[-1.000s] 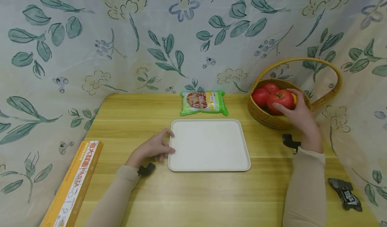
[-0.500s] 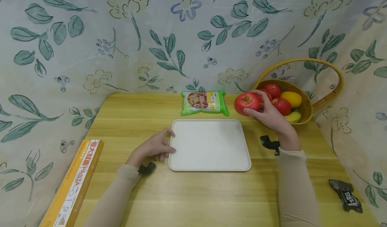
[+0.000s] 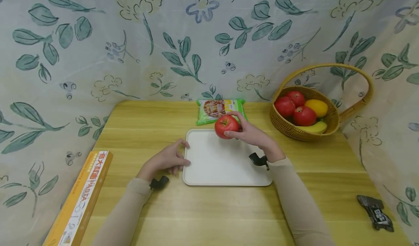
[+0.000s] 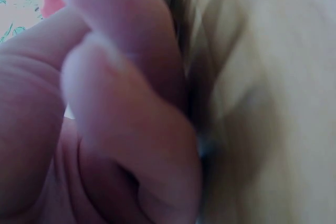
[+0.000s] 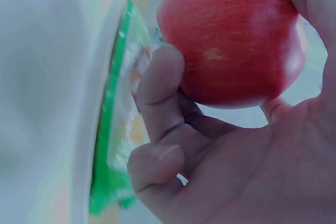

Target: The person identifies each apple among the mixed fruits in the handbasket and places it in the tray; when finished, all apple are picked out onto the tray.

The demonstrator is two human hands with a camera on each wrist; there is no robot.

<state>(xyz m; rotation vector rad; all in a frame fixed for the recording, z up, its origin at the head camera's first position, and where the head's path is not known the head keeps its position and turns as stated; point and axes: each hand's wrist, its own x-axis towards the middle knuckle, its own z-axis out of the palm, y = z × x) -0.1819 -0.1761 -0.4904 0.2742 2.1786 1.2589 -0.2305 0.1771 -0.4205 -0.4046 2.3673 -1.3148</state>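
A red apple (image 3: 226,127) is in my right hand (image 3: 250,132), gripped between the thumb and fingers, over the far edge of the white tray (image 3: 212,166). The right wrist view shows the fingers curled against the apple's streaked skin (image 5: 231,40). At the tray's left edge, my left hand (image 3: 167,157) touches the rim with thumb and index fingertips set apart. Its other fingers (image 4: 142,135) are bent, low beside the wooden table top. Several pieces of fruit fill the wicker basket (image 3: 288,129) at the back right: red ones, a yellow one (image 3: 316,108) and a banana (image 3: 313,127).
Behind the tray lies a green snack packet (image 3: 206,111), partly covered by the apple and right hand. A long orange pasta box (image 3: 80,198) lies along the left side. Near the right edge is a small black packet (image 3: 375,212). Flowered cloth (image 3: 131,56) hangs behind the table.
My right hand has lifted the apple out of the basket and carried it left, over the tray's far edge. The left hand has stayed at the tray's left rim.
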